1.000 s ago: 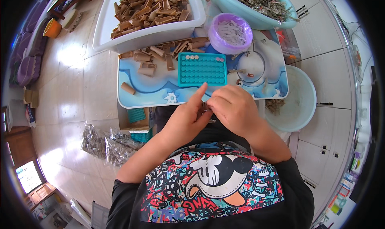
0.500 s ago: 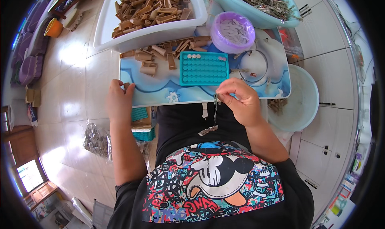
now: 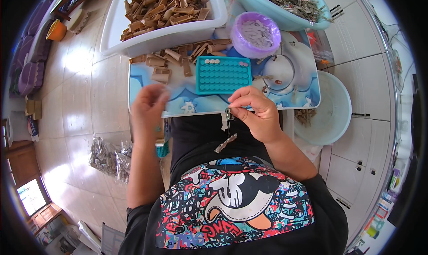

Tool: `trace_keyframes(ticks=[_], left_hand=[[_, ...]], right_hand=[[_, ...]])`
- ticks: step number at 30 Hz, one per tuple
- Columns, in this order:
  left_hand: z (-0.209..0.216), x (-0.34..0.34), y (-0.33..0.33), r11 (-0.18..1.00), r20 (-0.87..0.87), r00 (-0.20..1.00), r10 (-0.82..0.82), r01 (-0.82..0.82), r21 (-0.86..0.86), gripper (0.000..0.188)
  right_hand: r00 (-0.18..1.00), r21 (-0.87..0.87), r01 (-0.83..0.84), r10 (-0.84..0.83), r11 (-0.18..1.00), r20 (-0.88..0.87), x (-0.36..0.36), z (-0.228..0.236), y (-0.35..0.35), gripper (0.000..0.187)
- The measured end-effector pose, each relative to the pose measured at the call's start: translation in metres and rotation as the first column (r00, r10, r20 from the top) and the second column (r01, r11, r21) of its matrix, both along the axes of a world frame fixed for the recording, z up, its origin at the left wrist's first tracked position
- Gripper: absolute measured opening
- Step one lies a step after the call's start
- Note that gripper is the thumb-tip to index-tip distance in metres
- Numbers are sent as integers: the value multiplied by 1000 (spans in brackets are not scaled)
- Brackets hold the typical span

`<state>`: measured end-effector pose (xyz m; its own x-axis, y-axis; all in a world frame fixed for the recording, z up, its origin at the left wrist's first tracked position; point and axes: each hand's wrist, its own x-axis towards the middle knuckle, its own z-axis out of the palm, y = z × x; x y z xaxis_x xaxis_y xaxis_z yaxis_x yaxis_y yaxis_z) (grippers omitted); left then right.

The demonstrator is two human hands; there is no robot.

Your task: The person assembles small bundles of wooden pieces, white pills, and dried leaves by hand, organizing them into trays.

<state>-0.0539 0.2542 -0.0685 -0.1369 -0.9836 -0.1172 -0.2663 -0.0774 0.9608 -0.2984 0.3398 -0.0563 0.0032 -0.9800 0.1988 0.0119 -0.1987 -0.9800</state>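
My right hand (image 3: 254, 112) pinches a small dark circuit board (image 3: 228, 114) between thumb and fingertips, just past the table's near edge. Thin wire hangs from it over my lap and ends in a twisted greyish bundle (image 3: 226, 143). Smeared by motion, my left hand (image 3: 149, 104) hovers over the table's left front corner; whether its fingers hold anything does not show. Between and beyond both hands lies a teal tray (image 3: 198, 78) with rows of round pockets. A few pale discs (image 3: 212, 61) sit along its far row. Left of the tray are loose brown plastic shells (image 3: 161, 75).
A white tub (image 3: 104, 36) full of brown shells stands at the far left. Behind are a purple-lined bowl (image 3: 277, 43) of grey pieces and a light-blue basin (image 3: 318, 25) of wired parts. Another pale basin (image 3: 343, 107) stands right; bagged parts (image 3: 107, 157) lie on the floor.
My left hand has left the table's left edge and moved right, over the tabletop. The right hand keeps its pinch on the circuit board; the dangling bundle has swung slightly.
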Motion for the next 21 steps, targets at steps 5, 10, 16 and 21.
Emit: trace_keyframes(ticks=[5, 10, 16, 21], left_hand=[[-2, -50, 33, 764, -816, 575, 63, 498, 410, 26], [-11, -66, 42, 720, -906, 401, 135, 588, 368, 28], [-17, -67, 41, 709, -910, 403, 93, 615, 345, 31], [-5, -71, 43, 750, -825, 562, 52, 523, 404, 32]], right_hand=[[972, -158, 109, -139, 981, -191, 7, 2, -7, 10], [950, -216, 120, -176, 969, -259, 13, 1, -8, 11], [920, -215, 125, -195, 969, -340, 11, 6, -6, 12], [845, -243, 55, -174, 969, -506, 1, 5, -8, 14]])
